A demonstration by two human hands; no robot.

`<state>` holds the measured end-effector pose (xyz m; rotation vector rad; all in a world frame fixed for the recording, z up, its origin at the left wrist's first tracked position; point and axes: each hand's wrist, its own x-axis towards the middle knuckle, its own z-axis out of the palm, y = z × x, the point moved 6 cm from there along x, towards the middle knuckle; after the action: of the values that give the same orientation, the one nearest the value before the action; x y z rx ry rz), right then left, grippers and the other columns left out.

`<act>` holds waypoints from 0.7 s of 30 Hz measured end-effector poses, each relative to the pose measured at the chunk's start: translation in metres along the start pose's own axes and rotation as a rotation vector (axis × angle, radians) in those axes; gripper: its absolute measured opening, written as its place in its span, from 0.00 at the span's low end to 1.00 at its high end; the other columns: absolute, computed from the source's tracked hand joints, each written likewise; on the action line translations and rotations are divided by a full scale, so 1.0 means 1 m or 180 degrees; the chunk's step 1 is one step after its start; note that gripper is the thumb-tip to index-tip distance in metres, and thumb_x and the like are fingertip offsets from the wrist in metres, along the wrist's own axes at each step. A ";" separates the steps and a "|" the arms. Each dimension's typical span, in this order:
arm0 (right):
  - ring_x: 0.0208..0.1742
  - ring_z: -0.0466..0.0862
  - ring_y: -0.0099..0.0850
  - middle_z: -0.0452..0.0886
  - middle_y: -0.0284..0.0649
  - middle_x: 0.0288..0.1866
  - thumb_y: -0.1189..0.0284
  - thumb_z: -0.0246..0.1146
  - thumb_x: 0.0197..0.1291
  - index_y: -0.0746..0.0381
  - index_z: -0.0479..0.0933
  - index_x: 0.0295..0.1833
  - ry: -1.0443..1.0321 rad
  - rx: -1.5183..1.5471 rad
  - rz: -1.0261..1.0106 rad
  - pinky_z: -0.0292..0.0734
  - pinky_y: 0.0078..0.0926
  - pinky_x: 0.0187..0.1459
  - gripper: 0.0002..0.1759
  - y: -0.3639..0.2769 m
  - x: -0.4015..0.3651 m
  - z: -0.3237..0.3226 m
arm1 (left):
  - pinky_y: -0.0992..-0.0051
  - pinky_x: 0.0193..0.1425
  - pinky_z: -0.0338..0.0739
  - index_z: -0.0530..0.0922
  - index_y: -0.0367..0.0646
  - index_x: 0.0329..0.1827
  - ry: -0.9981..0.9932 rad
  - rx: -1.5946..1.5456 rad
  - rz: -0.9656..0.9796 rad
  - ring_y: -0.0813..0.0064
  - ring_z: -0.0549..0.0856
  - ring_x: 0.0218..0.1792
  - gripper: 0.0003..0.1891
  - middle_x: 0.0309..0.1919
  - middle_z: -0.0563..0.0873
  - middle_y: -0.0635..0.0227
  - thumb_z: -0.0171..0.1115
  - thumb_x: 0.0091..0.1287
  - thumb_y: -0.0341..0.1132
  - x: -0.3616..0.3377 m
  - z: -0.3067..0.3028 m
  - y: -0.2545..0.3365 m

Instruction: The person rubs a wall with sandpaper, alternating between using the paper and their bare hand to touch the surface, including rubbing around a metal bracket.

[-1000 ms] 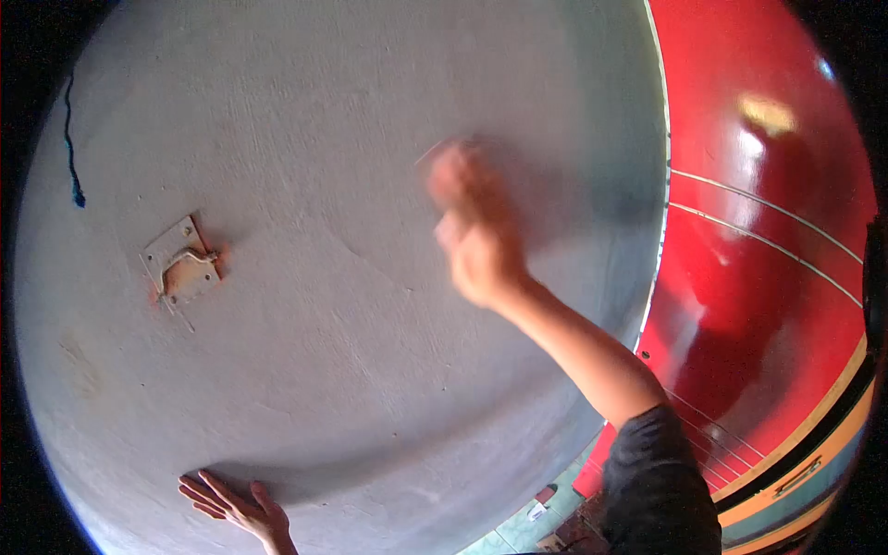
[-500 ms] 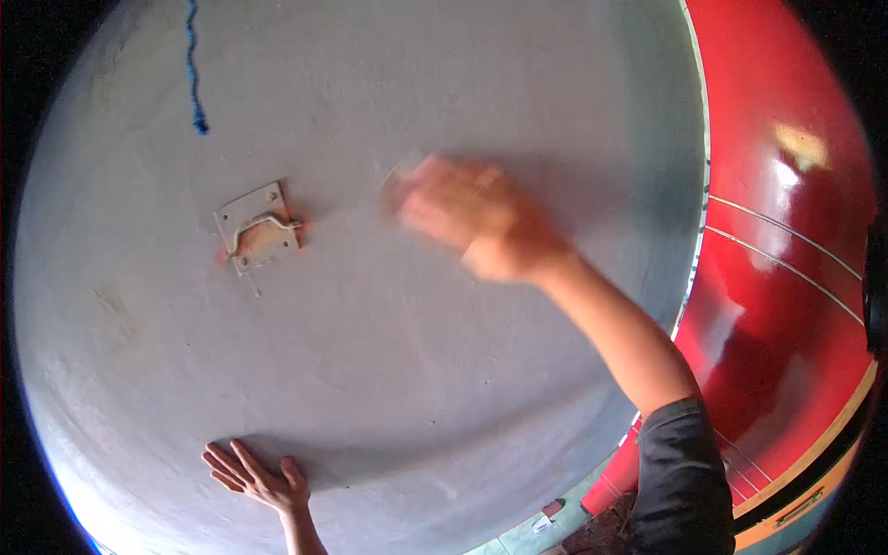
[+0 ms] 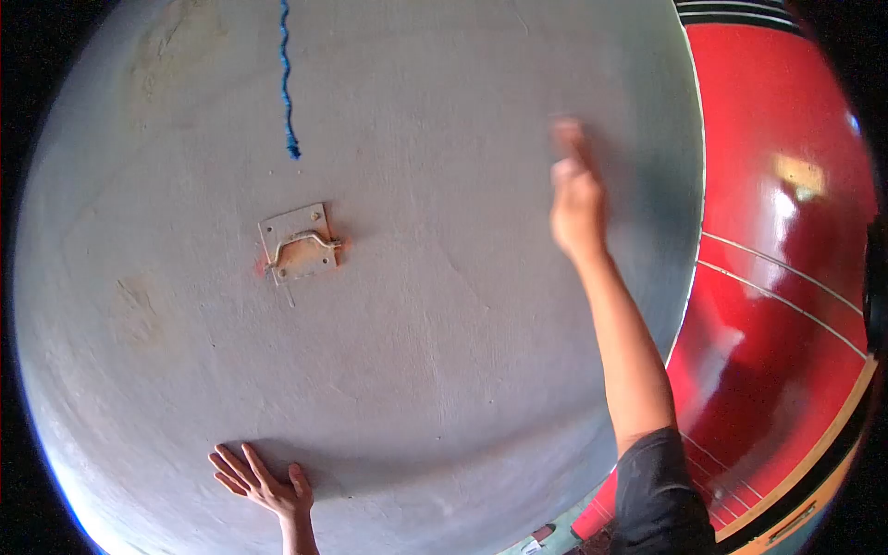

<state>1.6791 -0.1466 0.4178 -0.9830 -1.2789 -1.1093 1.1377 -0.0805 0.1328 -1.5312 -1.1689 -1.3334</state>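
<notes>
A large grey panel (image 3: 398, 324) fills most of the view, its surface scuffed and matte. My left hand (image 3: 268, 486) lies flat against its lower left part, fingers spread, holding nothing. At the upper right of the panel is my right hand (image 3: 580, 199), its arm stretched out. Motion smears those fingers, and a reddish-brown blur shows at their tips; whether they hold something cannot be made out. Between the hands, further left, a metal plate with a bent handle (image 3: 303, 242) is fixed to the panel, with reddish stains around it.
A blue twisted cord (image 3: 287, 83) hangs over the panel's top left. Beyond the panel's right edge stands a glossy red curved surface (image 3: 777, 305) with thin pale lines. An orange-and-black strip (image 3: 800, 481) borders it below. Brownish patches (image 3: 137, 310) mark the panel's left side.
My right hand has moved from the panel's middle to the upper right. The plate and cord appear further right and lower as the view shifted. My left hand stays flat on the panel.
</notes>
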 end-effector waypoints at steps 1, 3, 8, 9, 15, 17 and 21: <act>0.83 0.68 0.46 0.71 0.51 0.81 0.71 0.49 0.83 0.63 0.66 0.81 0.0335 -0.0001 0.0959 0.57 0.46 0.84 0.26 0.026 0.007 -0.015 | 0.33 0.85 0.34 0.58 0.51 0.88 -0.0007 0.0024 -0.0013 0.37 0.49 0.87 0.41 0.87 0.53 0.42 0.44 0.78 0.65 -0.002 0.000 0.000; 0.83 0.67 0.48 0.71 0.53 0.80 0.70 0.48 0.83 0.63 0.68 0.80 0.0568 -0.0266 0.1201 0.56 0.48 0.84 0.26 0.025 0.011 -0.013 | 0.33 0.85 0.35 0.59 0.50 0.88 -0.0012 0.0065 0.0009 0.37 0.49 0.87 0.41 0.87 0.53 0.42 0.44 0.78 0.65 -0.001 0.000 -0.001; 0.86 0.65 0.41 0.71 0.45 0.82 0.74 0.58 0.76 0.59 0.74 0.78 -0.0657 -0.0195 -0.1259 0.58 0.48 0.83 0.26 -0.125 -0.013 0.034 | 0.34 0.85 0.36 0.59 0.49 0.87 0.0015 0.0043 -0.0008 0.37 0.50 0.86 0.41 0.86 0.54 0.42 0.45 0.78 0.65 -0.002 0.002 -0.001; 0.86 0.65 0.40 0.71 0.44 0.82 0.75 0.59 0.75 0.59 0.74 0.77 -0.0875 -0.0197 -0.1750 0.58 0.48 0.83 0.27 -0.120 -0.020 0.034 | 0.34 0.85 0.36 0.59 0.49 0.87 -0.0021 0.0040 -0.0003 0.37 0.50 0.86 0.41 0.86 0.54 0.42 0.45 0.78 0.65 -0.002 0.000 -0.002; 0.82 0.68 0.49 0.68 0.55 0.82 0.69 0.47 0.84 0.66 0.66 0.81 0.0663 -0.0329 0.1326 0.63 0.42 0.81 0.26 0.045 0.022 -0.023 | 0.35 0.86 0.35 0.57 0.51 0.88 0.0002 0.0100 0.0001 0.41 0.49 0.87 0.41 0.87 0.54 0.47 0.41 0.79 0.66 0.000 -0.002 0.003; 0.83 0.67 0.49 0.68 0.55 0.82 0.71 0.48 0.83 0.66 0.67 0.80 0.0590 -0.0466 0.1200 0.62 0.44 0.82 0.25 0.019 0.027 -0.001 | 0.36 0.86 0.34 0.56 0.53 0.88 0.0004 0.0117 -0.0018 0.43 0.48 0.88 0.41 0.88 0.53 0.49 0.39 0.80 0.68 0.002 -0.002 0.003; 0.85 0.65 0.44 0.67 0.50 0.83 0.77 0.57 0.75 0.60 0.70 0.79 -0.0845 -0.0068 -0.1331 0.60 0.48 0.84 0.28 -0.146 -0.006 0.048 | 0.34 0.85 0.35 0.60 0.50 0.87 0.0022 0.0124 0.0021 0.40 0.50 0.87 0.41 0.87 0.55 0.45 0.43 0.79 0.65 0.001 -0.001 0.002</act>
<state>1.5262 -0.1299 0.4083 -0.9230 -1.7467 -1.3415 1.1393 -0.0813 0.1341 -1.5005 -1.1780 -1.3031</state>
